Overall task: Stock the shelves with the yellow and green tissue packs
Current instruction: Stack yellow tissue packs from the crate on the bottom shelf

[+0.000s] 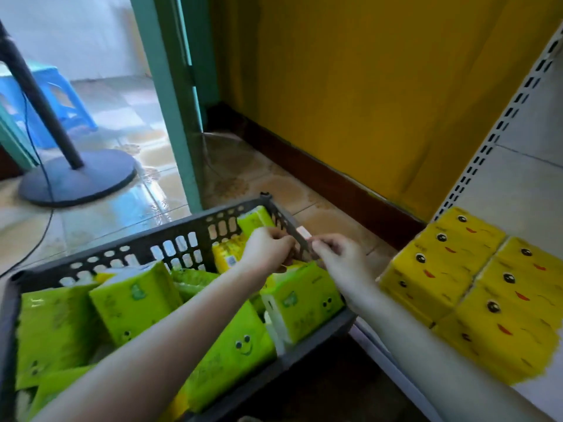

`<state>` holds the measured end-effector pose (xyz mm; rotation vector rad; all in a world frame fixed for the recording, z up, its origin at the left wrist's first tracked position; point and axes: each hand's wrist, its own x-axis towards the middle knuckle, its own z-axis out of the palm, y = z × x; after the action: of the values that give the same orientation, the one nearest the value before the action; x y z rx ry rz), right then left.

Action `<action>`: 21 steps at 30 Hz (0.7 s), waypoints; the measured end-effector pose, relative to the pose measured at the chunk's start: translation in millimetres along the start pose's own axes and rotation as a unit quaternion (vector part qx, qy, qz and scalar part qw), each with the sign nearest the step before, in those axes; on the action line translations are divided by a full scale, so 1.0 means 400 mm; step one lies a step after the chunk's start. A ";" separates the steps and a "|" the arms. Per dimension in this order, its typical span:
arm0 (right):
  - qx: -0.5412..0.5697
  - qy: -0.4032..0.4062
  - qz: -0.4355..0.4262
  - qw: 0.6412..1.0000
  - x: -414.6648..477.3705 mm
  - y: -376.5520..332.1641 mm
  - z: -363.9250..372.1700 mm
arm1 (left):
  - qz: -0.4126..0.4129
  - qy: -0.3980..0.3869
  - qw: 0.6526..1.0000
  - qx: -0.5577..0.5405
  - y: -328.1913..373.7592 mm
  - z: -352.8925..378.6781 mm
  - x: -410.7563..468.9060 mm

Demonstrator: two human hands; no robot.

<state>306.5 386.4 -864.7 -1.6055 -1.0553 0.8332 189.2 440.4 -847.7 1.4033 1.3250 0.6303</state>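
Observation:
A dark grey plastic basket (pixel 189 236) stands on the floor, holding several green tissue packs (pixel 134 303) and a few yellow tissue packs (pixel 227 254). Both my hands meet at its far right rim. My left hand (pixel 268 249) reaches from inside the basket, its fingers curled against the rim. My right hand (pixel 338 257) comes from outside and pinches the same rim beside a small pale tag (pixel 301 231). An upright green pack (pixel 301 296) stands just below both hands. Several yellow packs with faces (pixel 475 287) lie stacked on the white shelf (pixel 505 190) to the right.
The shelf's perforated upright (pixel 499 129) rises at the right, against a yellow wall (pixel 365 86). A green door frame (pixel 170 95) stands behind the basket. Left of it are a fan's round base (pixel 79 181), its cable and a blue stool (pixel 58 95).

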 end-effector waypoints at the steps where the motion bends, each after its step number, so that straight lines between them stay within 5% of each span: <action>1: -0.070 -0.049 -0.015 0.996 0.027 -0.008 0.024 | -0.020 0.032 0.999 -0.002 -0.026 -0.030 0.019; 3: -0.230 -0.139 -0.022 0.963 0.088 -0.009 0.067 | -0.073 0.060 0.995 0.005 -0.078 -0.068 0.051; 6: -0.451 -0.224 0.019 0.864 0.155 0.023 0.115 | -0.175 0.010 0.984 0.034 -0.134 -0.069 0.086; 9: -0.542 -0.279 0.049 0.791 0.169 0.037 0.132 | -0.201 -0.063 0.974 0.080 -0.148 -0.042 0.102; 13: -0.512 -0.330 0.112 0.785 0.170 0.049 0.132 | -0.205 -0.128 0.969 0.042 -0.161 -0.019 0.119; 21: -0.469 -0.367 0.093 0.798 0.154 0.052 0.099 | -0.264 -0.050 0.959 -0.089 -0.176 -0.011 0.139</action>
<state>299.5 455.5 -896.3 -2.2873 -2.1279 1.2128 172.8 481.4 -926.0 0.8693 1.4434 0.3028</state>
